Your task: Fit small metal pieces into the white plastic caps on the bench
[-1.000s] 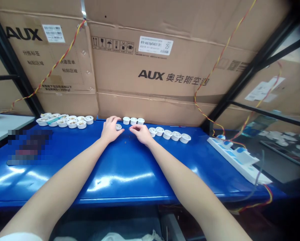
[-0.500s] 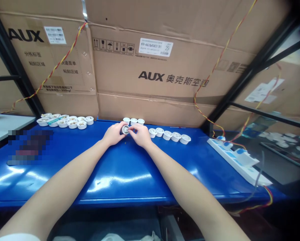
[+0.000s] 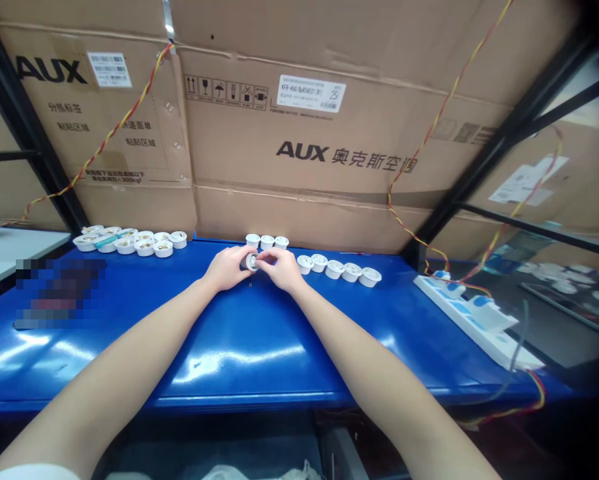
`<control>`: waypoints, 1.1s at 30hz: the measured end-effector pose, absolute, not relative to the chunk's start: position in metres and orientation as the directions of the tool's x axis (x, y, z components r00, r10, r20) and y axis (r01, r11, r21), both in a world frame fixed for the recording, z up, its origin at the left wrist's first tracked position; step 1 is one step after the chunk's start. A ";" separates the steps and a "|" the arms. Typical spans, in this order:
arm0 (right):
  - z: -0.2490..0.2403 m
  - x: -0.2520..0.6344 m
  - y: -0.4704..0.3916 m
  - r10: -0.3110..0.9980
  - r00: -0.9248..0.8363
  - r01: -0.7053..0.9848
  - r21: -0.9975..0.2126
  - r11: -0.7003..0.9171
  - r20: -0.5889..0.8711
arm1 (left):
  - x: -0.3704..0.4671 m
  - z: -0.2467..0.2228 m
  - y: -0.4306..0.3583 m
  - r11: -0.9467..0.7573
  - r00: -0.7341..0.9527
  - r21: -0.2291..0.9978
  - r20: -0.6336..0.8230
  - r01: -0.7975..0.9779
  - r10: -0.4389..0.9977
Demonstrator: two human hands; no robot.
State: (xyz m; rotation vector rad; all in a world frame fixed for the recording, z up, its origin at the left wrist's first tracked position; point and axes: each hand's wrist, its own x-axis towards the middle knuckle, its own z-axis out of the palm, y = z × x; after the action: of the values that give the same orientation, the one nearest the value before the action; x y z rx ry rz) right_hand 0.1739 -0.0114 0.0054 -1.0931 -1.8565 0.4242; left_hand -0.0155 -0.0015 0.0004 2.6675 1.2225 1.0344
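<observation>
A small round grey-white part [image 3: 251, 261] is held up over the middle of the blue table [image 3: 239, 327]. My left hand [image 3: 227, 268] grips it from the left between thumb and fingers. My right hand [image 3: 280, 267] is closed in a pinch at its right edge; whether a smaller piece is in those fingertips is too small to tell. Just behind the hands stand three white cups [image 3: 267, 242] in a row. To the right runs a line of several white cups [image 3: 334, 269] with small contents. Below the held part lies a tiny piece [image 3: 250, 285].
Several filled white cups [image 3: 125, 245] are grouped at the back left, with a teal tool [image 3: 107, 241] lying across them. A blurred dark object [image 3: 62, 293] is on the left. Cardboard boxes [image 3: 289, 187] wall the back. A white power strip [image 3: 472, 323] sits at the right edge.
The round part has tilted and shifted slightly to the right in my fingers. Both hands stay almost in place, and the cups have not moved.
</observation>
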 end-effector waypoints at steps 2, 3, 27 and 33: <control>0.004 0.176 -0.009 0.836 -0.201 0.429 -0.721 0.544 0.511 | -0.016 0.000 -0.001 -0.699 0.473 0.304 0.560 0.647 0.681; 0.003 0.177 -0.009 0.835 -0.212 0.398 -0.736 0.548 0.508 | -0.016 -0.001 -0.001 -0.706 0.476 0.316 0.560 0.634 0.678; 0.017 0.179 -0.017 0.696 -0.374 0.674 -0.336 0.658 0.613 | -0.013 0.001 -0.001 -0.734 0.468 0.461 0.569 0.499 0.676; 0.024 0.216 -0.006 0.855 -0.216 0.930 -0.167 0.327 0.471 | -0.016 -0.005 0.004 -0.669 0.426 0.487 0.523 0.562 0.738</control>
State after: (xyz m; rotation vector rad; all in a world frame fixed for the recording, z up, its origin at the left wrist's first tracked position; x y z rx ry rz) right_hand 0.2164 -0.0056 0.0240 -1.5677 -2.1163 -0.2059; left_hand -0.0160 0.0039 -0.0047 2.4432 1.1359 1.0772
